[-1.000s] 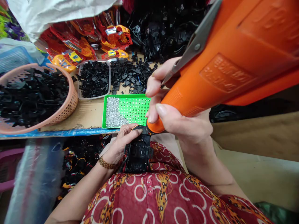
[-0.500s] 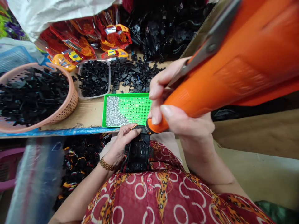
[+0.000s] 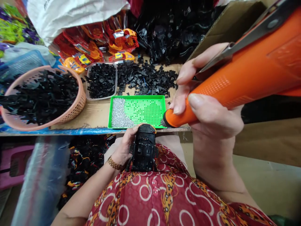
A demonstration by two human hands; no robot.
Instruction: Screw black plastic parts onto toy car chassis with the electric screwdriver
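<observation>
Against my lap, my left hand (image 3: 124, 146) grips a black toy car (image 3: 143, 149) by its left side, its dark underside facing up. My right hand (image 3: 207, 110) is wrapped round an orange electric screwdriver (image 3: 235, 84) with a metal lever along its top. The driver's dark tip points down left, just right of the car and apart from it, over the corner of a green perforated tray (image 3: 145, 110). Small silver screws (image 3: 119, 113) are heaped in the tray's left part.
A pink basket (image 3: 81, 103) and a clear tub (image 3: 115, 81) hold small black parts. More black parts (image 3: 145, 78) lie loose behind the tray. Orange-red car shells (image 3: 87, 44) spill from a white sack (image 3: 70, 15). Finished-looking cars (image 3: 80, 169) are piled below the table edge.
My right hand has drawn the screwdriver right and away from the car, baring its front end. My left hand keeps its hold on the car. The view has shifted slightly.
</observation>
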